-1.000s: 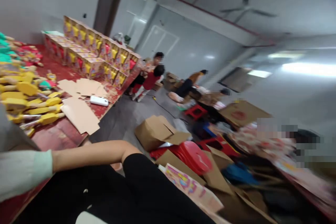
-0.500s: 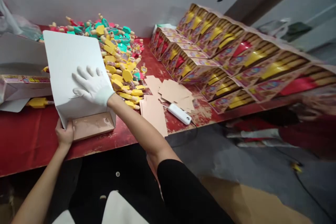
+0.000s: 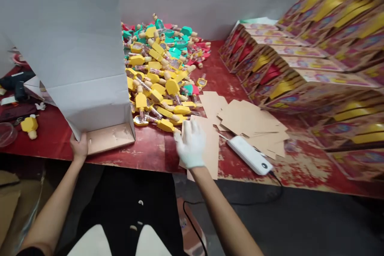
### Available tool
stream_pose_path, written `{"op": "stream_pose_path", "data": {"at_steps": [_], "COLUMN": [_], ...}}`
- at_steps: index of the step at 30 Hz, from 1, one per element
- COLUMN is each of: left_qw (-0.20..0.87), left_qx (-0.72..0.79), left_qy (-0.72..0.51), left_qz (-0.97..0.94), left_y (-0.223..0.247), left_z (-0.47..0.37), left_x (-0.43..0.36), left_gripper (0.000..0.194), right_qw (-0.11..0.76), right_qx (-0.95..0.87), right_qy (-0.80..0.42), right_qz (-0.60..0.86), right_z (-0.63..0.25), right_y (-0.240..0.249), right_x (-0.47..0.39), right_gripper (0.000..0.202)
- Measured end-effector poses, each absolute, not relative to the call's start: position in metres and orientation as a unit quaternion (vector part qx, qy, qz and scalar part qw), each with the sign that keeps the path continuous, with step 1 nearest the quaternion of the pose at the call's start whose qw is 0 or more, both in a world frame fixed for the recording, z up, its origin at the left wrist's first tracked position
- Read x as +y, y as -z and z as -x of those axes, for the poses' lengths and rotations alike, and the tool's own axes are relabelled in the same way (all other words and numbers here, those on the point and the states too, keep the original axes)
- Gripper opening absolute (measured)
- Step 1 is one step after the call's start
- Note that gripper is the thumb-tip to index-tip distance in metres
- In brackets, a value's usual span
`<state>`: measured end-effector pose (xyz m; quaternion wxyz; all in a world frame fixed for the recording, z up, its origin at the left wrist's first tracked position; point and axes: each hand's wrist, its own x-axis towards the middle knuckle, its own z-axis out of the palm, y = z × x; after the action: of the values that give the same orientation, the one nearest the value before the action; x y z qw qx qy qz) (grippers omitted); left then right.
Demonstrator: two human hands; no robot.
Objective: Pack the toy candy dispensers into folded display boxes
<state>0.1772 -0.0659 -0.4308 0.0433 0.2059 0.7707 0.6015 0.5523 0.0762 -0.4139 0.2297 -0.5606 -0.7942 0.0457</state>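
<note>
An upright box with a tall grey-white lid [image 3: 87,48] stands at the table's front left, its brown cardboard insert [image 3: 112,138] showing inside. My bare left hand [image 3: 79,148] grips the box's lower left corner. On the flat brown cardboard pieces [image 3: 210,152] rests my right hand [image 3: 191,144], in a white glove; its fingers are bent over the sheets, and whether it pinches one is hidden. Just behind it lies a heap of yellow, green and red toy-like pieces with corks [image 3: 156,88].
More cut cardboard [image 3: 249,118] and a white device with a black cable [image 3: 250,155] lie right of my right hand. Filled display boxes [image 3: 312,64] are stacked at the right. A yellow piece [image 3: 29,127] and dark tools [image 3: 19,84] sit far left.
My right hand has left the box's lid and moved right onto the flat cardboard. My left hand still holds the box corner. The view has shifted, and the lid looks taller.
</note>
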Motion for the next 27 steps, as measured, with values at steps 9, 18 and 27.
{"op": "stream_pose_path", "data": {"at_steps": [9,18,27], "left_qw": [0.137,0.012,-0.158], "left_qx": [0.608,0.643,0.565], "left_qy": [-0.716,-0.694,-0.437], "left_qz": [-0.314,-0.323,-0.682], "left_y": [0.394,0.383,0.365], "left_z": [-0.17,-0.178,-0.282], "left_x": [-0.057,-0.047,-0.091], "left_gripper": [0.069,0.064,0.063], "right_qw": [0.094,0.231,0.284], "right_qx": [-0.768,-0.791,-0.568], "right_qy": [-0.001,-0.21,-0.582], "right_qz": [0.633,0.526,0.508], "right_z": [-0.641,-0.542,-0.581], "right_y": [0.461,0.45,0.386], "right_x": [0.138,0.126,0.037], "right_gripper": [0.072,0.039,0.076]}}
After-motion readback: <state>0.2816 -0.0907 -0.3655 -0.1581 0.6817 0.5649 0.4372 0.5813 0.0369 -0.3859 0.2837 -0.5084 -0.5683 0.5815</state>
